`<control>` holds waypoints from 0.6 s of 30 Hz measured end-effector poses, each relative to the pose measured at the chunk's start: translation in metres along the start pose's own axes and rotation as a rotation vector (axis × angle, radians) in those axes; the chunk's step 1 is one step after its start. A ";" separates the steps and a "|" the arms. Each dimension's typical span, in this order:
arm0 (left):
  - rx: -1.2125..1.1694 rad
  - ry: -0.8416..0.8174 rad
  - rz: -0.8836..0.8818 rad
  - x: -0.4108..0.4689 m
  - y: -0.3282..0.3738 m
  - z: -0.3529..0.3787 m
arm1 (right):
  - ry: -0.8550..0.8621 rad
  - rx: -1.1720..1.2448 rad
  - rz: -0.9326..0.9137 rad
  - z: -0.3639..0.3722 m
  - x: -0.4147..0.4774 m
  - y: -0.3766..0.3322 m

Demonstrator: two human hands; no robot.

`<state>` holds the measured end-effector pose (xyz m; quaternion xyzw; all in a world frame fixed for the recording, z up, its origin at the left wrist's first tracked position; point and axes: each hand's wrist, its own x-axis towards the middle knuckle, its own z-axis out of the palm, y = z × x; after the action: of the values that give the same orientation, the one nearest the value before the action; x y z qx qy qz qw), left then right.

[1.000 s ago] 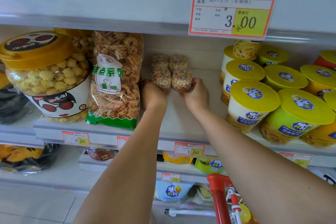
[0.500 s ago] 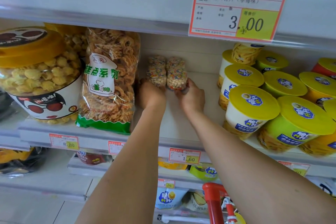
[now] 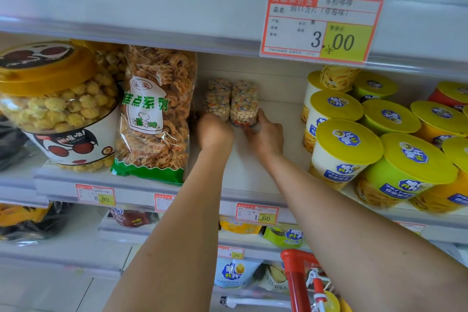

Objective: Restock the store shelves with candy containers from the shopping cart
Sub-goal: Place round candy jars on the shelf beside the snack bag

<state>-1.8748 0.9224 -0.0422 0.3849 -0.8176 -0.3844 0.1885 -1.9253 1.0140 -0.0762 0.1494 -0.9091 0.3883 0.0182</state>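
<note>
Both hands are in deep, working the shelf [image 3: 253, 175] gap right beside the bag [image 3: 157, 114]. The bag-side tub [image 3: 216, 106] stands just off the bag's edge, and the outer tub [image 3: 244, 109] touches it on the side away from the bag. A back pair [image 3: 231, 86] already stands behind them, deeper in than the bag's front face, and the front two look pressed up against it.

This reads as the seating step, tubs down and being squared up. To do it well, keep each tub upright and flat on its base. Slide them rather than lift, so the back pair doesn't get knocked. Ease the bag-side tub in without snagging the bag's crinkled film, since that bag leans and could tip. Let go only once both stand on their own, then draw the hands straight back.

Now the pose. The right hand [image 3: 266, 137] cups the outer tub's foot, thumb laid up its side away from the bag, fingers curled round underneath. The left hand [image 3: 215, 132] shows only its back and knuckles at the bag-side tub's foot. Its fingers are tucked out of sight, so I can't tell whether it grips or merely nudges. Both forearms stretch long and nearly straight, converging on the tubs. The cart [image 3: 296, 278] sits well below the bag.
</note>
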 end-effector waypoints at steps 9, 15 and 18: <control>0.121 -0.124 0.144 -0.078 -0.003 -0.045 | -0.287 0.092 0.214 -0.071 -0.059 -0.057; -0.015 -0.058 0.282 -0.159 -0.004 -0.073 | -0.393 -0.044 0.032 -0.137 -0.130 -0.063; -0.112 -0.096 0.331 -0.201 -0.005 -0.083 | -0.384 -0.027 -0.063 -0.172 -0.165 -0.044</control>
<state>-1.6953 1.0355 0.0035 0.2151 -0.8553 -0.4110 0.2310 -1.7694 1.1505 0.0503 0.2491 -0.8959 0.3396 -0.1415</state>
